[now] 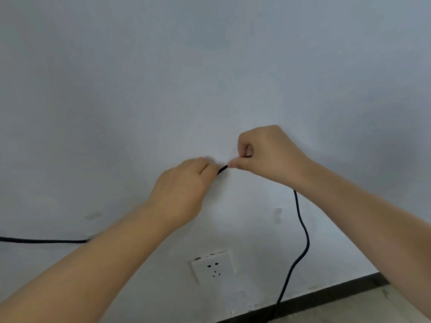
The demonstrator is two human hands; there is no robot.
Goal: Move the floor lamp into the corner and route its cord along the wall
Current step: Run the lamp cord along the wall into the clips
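Against the pale grey-white painted wall (210, 78), above the white square plastic wall socket (213, 266), I hold a short stretch of the thin black lamp cord (303, 241) pinched between both hands; my left hand (182, 185) is closed on it with fingertips curled toward the wall, my right hand (263, 155) is closed on it too, thumb pressed down at the cord's upper end. The hands are close together but not touching; only a small bare piece of cord shows between them, its long axis tilted from about eight o'clock up to two o'clock.

From under my right wrist the cord drops toward six o'clock, bending once, and reaches the dark skirting strip (326, 297) at the floor; a second run of black cord lies level at nine o'clock, disappearing behind my left forearm, and I cannot tell how it joins the piece I hold. A small clear clip-like mark (278, 212) sits on the wall at about five o'clock from my right hand; too blurred to be sure what it is. The lamp itself is out of view.

My judgement: the cord is being fixed to the wall at this point, and my left hand, nearer the level run, should press while the right feeds slack.
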